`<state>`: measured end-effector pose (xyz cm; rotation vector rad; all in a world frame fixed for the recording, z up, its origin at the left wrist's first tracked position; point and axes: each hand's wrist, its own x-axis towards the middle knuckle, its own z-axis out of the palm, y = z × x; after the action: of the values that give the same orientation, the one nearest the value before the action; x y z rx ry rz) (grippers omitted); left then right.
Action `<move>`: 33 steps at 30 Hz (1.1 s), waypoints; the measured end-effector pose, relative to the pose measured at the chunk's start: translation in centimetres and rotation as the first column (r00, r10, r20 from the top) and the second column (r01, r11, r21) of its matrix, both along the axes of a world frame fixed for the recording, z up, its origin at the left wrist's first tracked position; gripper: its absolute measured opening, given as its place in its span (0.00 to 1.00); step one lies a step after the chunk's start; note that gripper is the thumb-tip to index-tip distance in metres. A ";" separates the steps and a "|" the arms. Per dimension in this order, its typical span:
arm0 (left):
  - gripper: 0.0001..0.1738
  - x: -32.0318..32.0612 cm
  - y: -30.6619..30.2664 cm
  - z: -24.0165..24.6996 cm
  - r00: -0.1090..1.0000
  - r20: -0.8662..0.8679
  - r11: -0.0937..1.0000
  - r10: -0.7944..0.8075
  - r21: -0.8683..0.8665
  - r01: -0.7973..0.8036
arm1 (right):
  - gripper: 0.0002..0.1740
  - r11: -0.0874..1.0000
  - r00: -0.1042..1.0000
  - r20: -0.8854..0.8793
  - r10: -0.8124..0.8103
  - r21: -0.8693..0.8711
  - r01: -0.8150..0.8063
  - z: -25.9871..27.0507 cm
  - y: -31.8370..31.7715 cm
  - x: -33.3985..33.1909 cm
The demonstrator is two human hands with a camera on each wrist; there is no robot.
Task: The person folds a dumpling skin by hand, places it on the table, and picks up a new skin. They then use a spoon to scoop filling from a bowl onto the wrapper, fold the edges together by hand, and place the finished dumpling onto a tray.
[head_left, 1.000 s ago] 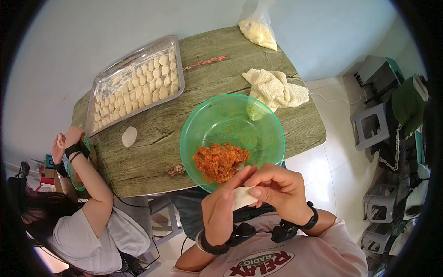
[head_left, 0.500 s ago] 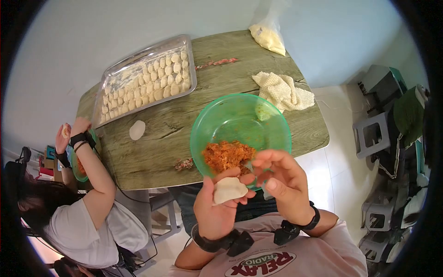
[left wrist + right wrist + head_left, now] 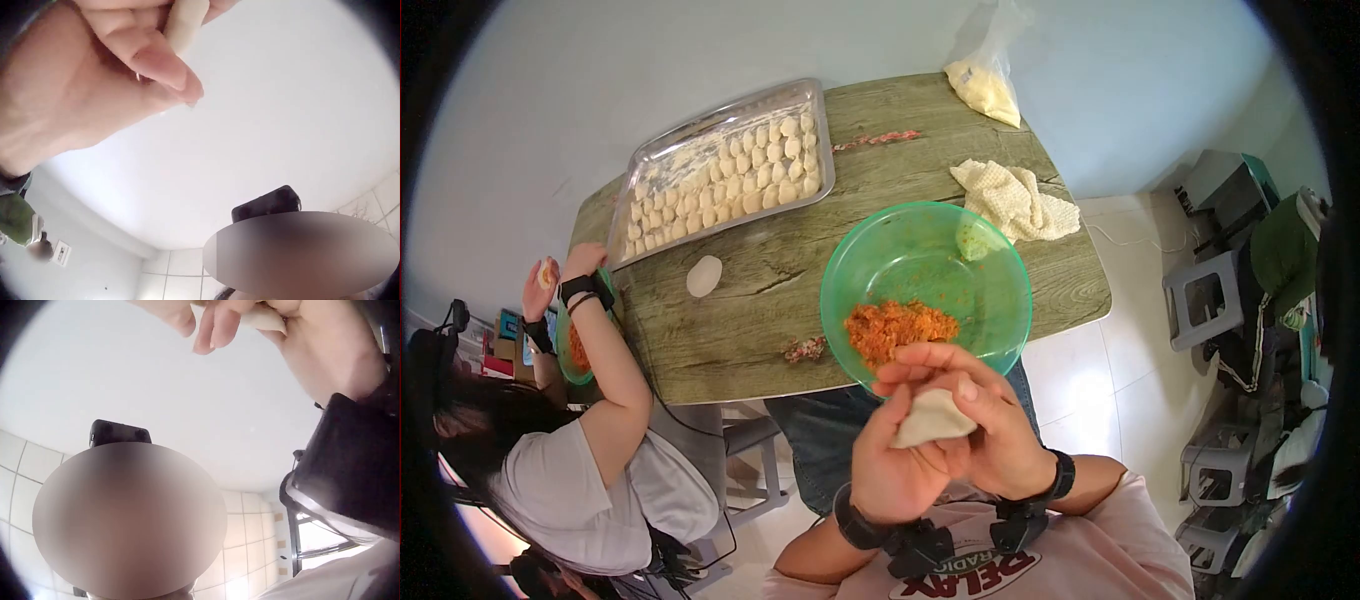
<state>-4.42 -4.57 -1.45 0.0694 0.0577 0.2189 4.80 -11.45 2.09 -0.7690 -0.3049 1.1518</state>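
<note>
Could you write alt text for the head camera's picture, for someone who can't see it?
A person's left hand and right hand hold a folded piece of dough beside a green bowl of orange-red filling. Beyond, on a wood-grain table, are a metal tray with rows of pale dough pieces, a cloth and a plastic bag. Another person sits at the picture's left.

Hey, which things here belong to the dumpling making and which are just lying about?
Part of the job, apparently:
folded dough piece, held
green bowl with orange filling
tray of dumplings
round wrapper

Seemingly lying about:
crumpled cloth
plastic bag, use unclear
</note>
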 end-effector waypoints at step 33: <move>0.28 0.6 -1.8 3.0 0.833 -0.439 0.830 0.337 0.556 -0.043 | 0.12 0.989 0.980 0.192 -0.057 -0.126 0.082 -0.8 -0.6 -0.6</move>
<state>-3.79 -6.40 1.58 0.6845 0.5584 0.4192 4.23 -12.06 1.32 -1.0018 -0.3583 1.0431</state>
